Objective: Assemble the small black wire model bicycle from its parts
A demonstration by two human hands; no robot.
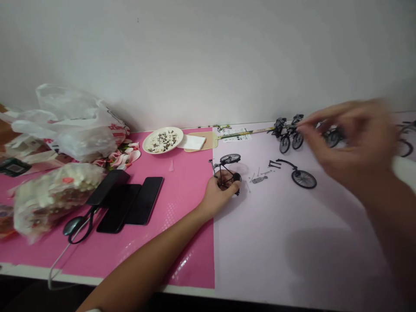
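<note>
Right hand [351,138]: nearest the camera, raised and blurred, thumb and forefinger brought together at the tips; cannot tell whether they pinch anything; well apart from the left
Left hand [219,190]: clasped around the black bicycle frame [222,172], thumb across its lower part, a wheel [230,158] lying on top
Frame's place: mid-table, where the pink cover [182,186] meets the pale one [260,260]
Writing on white bag [78,125]: red printed marks, too crumpled to read
Dark box [14,166]: pale label with a square code, too small to make out
Paper slip [238,138]: dark print, illegible; a yellow-green strip [235,134] crosses it
Loose parts: small grey pieces [260,179] just beside the left hand, then a black fork [274,164] and a spoked wheel [303,179]
Small bicycles [285,141]: by the wall, some hidden behind the right hand
Plate [144,145]: holds tiny light and dark bits
Pink side: two dark phones [144,201], clear bag [58,195], petals [126,159], white cable [58,260]
</note>
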